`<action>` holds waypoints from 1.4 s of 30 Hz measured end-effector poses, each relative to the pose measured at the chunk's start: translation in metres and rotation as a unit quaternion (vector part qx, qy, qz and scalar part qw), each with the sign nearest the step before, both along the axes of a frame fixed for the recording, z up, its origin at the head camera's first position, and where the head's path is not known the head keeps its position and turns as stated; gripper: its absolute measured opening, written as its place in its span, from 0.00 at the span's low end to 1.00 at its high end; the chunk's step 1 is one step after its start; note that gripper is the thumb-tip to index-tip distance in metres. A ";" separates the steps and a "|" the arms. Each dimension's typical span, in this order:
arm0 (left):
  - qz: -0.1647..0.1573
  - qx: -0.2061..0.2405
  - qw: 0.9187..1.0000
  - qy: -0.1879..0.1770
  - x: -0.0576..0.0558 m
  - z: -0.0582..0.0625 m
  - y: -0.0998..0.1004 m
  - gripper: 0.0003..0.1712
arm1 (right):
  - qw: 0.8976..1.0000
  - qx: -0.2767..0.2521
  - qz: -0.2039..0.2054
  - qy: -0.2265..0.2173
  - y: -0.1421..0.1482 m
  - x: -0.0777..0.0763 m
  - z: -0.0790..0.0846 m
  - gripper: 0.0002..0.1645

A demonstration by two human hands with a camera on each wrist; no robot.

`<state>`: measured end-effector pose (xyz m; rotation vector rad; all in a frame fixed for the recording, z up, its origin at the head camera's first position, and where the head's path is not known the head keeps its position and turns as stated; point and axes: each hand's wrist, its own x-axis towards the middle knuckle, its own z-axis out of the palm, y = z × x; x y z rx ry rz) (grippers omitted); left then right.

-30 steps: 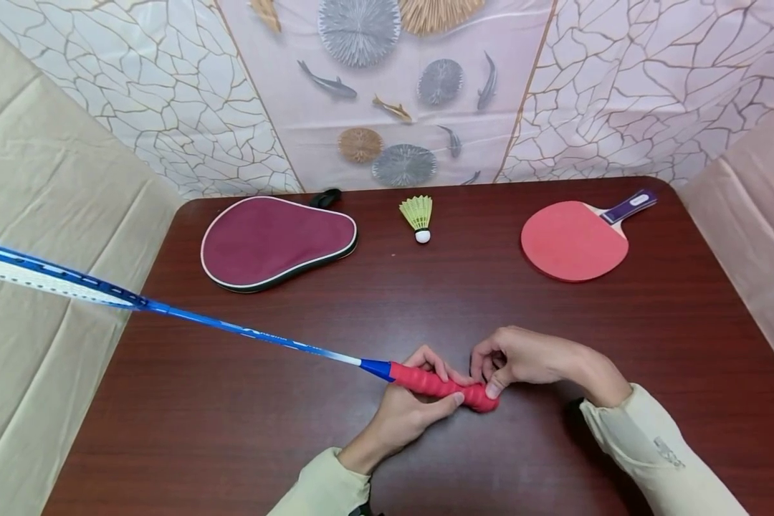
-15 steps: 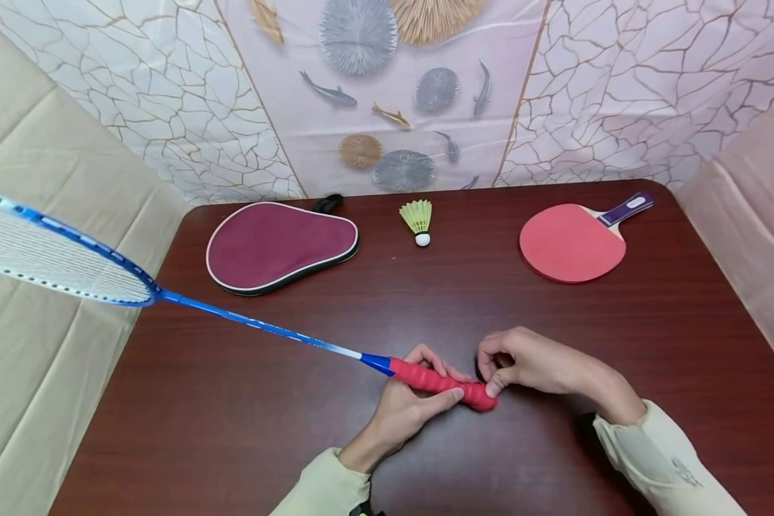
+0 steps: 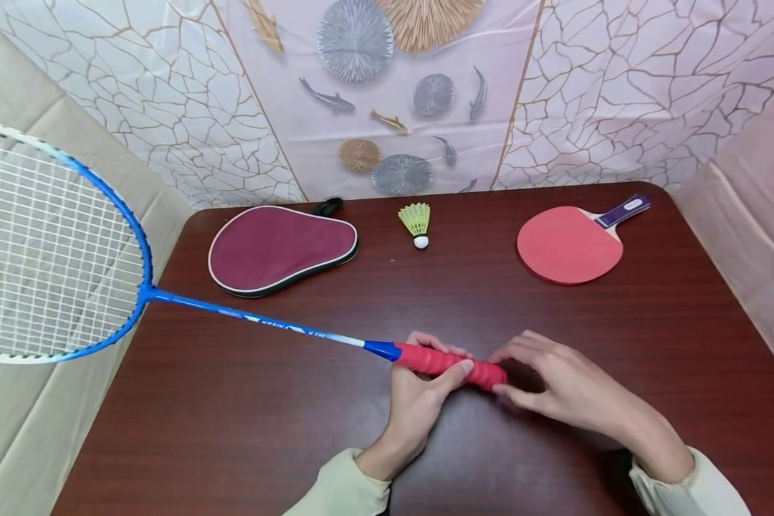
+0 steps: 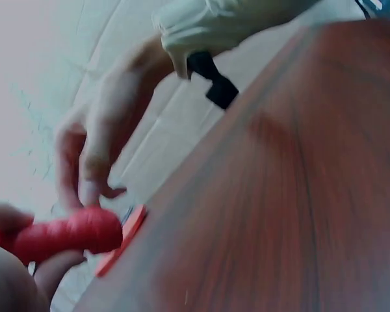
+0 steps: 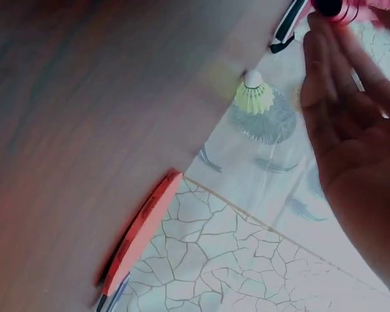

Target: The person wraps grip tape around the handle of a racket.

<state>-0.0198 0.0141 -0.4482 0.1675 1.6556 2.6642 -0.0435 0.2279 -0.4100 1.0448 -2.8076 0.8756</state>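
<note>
A badminton racket [image 3: 258, 319] with a blue frame, white strings and a red wrapped handle [image 3: 428, 358] slants across the head view; its head is cut off at the left edge. Around the handle grips my left hand [image 3: 416, 405], thumb along its near side. My right hand [image 3: 577, 387] is at the butt end, its fingers loosely extended and the thumb apart from them. Whether the fingertips touch the grip is hard to tell. From the right wrist view, the dark round butt [image 5: 327, 6] shows just beyond the fingertips.
At the back of the brown table [image 3: 284, 416] lie a maroon paddle case [image 3: 280, 247], a yellow shuttlecock [image 3: 416, 221] and a red table tennis paddle [image 3: 570, 245]. Patterned cloth [image 3: 403, 86] hangs behind, and beige cloth covers the sides.
The racket has turned about its shaft, so its strings now face the camera more. My right hand has loosened its pinch on the handle's end, and its wrist has shifted right and nearer.
</note>
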 end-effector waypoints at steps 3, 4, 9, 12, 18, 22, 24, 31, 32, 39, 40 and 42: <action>0.027 0.031 0.998 -0.048 0.006 0.004 0.013 0.21 | 1.000 0.001 -0.021 -0.009 0.004 0.004 -0.004 0.24; 0.031 0.038 0.997 -0.067 0.008 0.004 0.017 0.21 | 1.000 -0.005 -0.020 -0.015 0.007 0.004 -0.005 0.24; 0.025 0.031 0.990 -0.136 0.022 0.004 0.024 0.21 | 0.997 -0.041 0.039 -0.054 0.025 0.000 -0.009 0.22; 0.019 0.025 0.985 -0.168 0.024 0.003 0.019 0.22 | 0.994 -0.037 0.067 -0.074 0.034 -0.003 -0.011 0.21; 0.013 0.072 0.970 -0.233 0.025 -0.001 0.005 0.26 | 0.989 -0.010 0.067 -0.130 0.043 -0.007 -0.010 0.18; -0.005 0.087 0.959 -0.271 0.029 -0.003 0.003 0.24 | 0.988 0.007 0.056 -0.144 0.050 -0.013 -0.006 0.19; -0.010 0.081 0.956 -0.283 0.030 -0.002 0.004 0.22 | 0.988 0.015 0.050 -0.146 0.055 -0.015 -0.005 0.19; -0.028 0.074 0.953 -0.294 0.023 0.001 0.001 0.17 | 0.990 0.014 0.041 -0.137 0.068 -0.021 -0.011 0.19; -0.030 0.077 0.952 -0.294 0.022 0.002 0.000 0.17 | 0.990 0.012 0.040 -0.133 0.069 -0.021 -0.012 0.19; -0.037 0.030 0.961 -0.274 0.013 0.001 -0.021 0.17 | 0.992 0.020 0.015 -0.122 0.080 -0.024 -0.011 0.19; -0.040 0.009 0.962 -0.269 0.012 0.001 -0.025 0.17 | 0.993 0.021 0.013 -0.119 0.082 -0.024 -0.011 0.19; -0.051 -0.042 0.966 -0.250 0.009 0.002 -0.034 0.15 | 0.994 0.020 0.009 -0.109 0.085 -0.025 -0.010 0.19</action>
